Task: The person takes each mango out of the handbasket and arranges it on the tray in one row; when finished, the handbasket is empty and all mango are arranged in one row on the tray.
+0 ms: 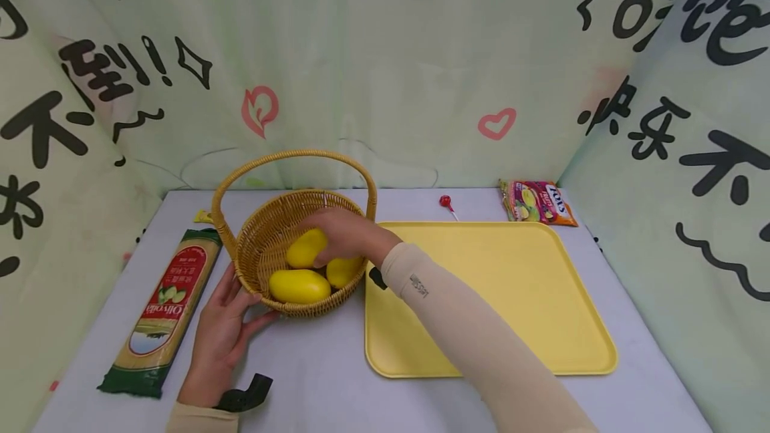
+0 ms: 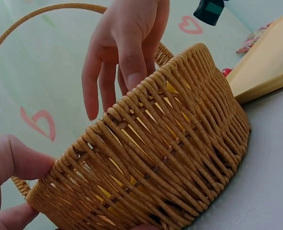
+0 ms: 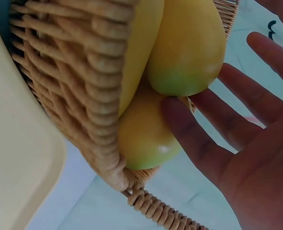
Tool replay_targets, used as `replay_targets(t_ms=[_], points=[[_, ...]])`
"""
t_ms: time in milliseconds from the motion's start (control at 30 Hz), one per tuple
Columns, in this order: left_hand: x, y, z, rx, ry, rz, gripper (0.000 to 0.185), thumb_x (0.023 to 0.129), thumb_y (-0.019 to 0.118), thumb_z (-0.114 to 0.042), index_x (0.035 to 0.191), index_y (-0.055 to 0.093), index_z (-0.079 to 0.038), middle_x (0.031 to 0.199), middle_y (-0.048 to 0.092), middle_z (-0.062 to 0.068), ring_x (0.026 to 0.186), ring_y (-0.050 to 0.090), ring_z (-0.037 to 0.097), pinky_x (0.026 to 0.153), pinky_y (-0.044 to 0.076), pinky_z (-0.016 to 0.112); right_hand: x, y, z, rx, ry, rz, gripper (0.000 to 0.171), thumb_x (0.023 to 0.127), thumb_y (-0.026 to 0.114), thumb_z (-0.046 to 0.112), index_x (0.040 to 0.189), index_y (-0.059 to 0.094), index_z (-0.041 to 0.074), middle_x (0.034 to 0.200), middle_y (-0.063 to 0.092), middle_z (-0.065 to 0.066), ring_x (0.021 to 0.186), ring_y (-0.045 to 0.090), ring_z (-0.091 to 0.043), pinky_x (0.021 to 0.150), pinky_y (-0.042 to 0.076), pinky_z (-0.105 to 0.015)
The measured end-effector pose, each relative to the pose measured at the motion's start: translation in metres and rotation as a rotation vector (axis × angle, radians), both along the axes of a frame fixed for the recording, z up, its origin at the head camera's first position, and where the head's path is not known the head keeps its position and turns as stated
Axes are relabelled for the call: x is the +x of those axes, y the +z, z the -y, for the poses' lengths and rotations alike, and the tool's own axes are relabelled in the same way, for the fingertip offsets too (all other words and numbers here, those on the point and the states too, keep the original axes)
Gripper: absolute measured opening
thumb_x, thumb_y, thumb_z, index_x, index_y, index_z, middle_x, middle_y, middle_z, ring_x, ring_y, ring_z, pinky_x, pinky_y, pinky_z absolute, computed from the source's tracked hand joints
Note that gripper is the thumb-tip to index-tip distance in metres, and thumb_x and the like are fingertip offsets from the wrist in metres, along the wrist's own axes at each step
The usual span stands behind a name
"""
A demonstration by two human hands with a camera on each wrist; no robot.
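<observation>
A wicker basket with a tall arched handle holds three yellow mangoes, one at the front, one behind it and one at the right. My left hand grips the basket's near left side, fingers at the rim and outer wall. Over the basket's opening reaches my right hand. In the right wrist view its fingers are spread and nearly straight, with the thumb tip against the mangoes' green-tinged ends. From the left wrist view, the basket wall hides most of the fruit.
Right of the basket lies a yellow tray, partly under my right forearm. A red lollipop and a purple snack bag sit behind it. A long noodle packet and a small yellow wrapper are on the left.
</observation>
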State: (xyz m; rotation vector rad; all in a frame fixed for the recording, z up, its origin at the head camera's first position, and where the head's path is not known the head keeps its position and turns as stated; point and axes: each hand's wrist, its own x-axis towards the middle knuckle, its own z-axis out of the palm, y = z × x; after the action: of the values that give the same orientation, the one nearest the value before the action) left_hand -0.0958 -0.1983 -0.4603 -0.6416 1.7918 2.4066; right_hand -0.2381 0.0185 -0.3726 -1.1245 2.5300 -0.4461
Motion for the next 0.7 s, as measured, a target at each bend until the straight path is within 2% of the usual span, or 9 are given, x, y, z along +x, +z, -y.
replay_targets(t_ms=[233,433,700], points=[[-0.001,0.0,-0.001,-0.005,0.005,0.023,0.086,0.103,0.054,-0.003,0.164,0.021,-0.054,0.179,0.015,-0.008,0.151,0.041,0.027,0.097,0.062,0.051,0.002,-0.008,0.01,0.089,-0.003,-0.041,0.062,0.094,0.081,0.023,0.151,0.06,0.022,0.155,0.059,0.001,0.144,0.052,-0.02,0.12,0.047,-0.034],[-0.001,-0.001,-0.002,-0.018,0.022,0.006,0.085,0.103,0.054,-0.003,0.164,0.022,-0.052,0.179,0.017,-0.005,0.15,0.042,0.028,0.095,0.062,0.052,0.007,-0.017,0.014,0.079,-0.006,-0.094,0.052,0.093,0.081,0.017,0.143,0.068,0.022,0.147,0.064,0.0,0.13,0.06,-0.02,0.108,0.055,-0.032],[0.0,-0.001,-0.003,-0.014,0.024,-0.011,0.085,0.104,0.056,-0.003,0.165,0.021,-0.051,0.179,0.017,-0.007,0.15,0.043,0.027,0.094,0.063,0.052,0.007,-0.021,0.013,0.051,0.004,-0.127,0.051,0.094,0.08,0.013,0.143,0.068,0.019,0.144,0.066,0.0,0.131,0.061,-0.02,0.113,0.051,-0.03]])
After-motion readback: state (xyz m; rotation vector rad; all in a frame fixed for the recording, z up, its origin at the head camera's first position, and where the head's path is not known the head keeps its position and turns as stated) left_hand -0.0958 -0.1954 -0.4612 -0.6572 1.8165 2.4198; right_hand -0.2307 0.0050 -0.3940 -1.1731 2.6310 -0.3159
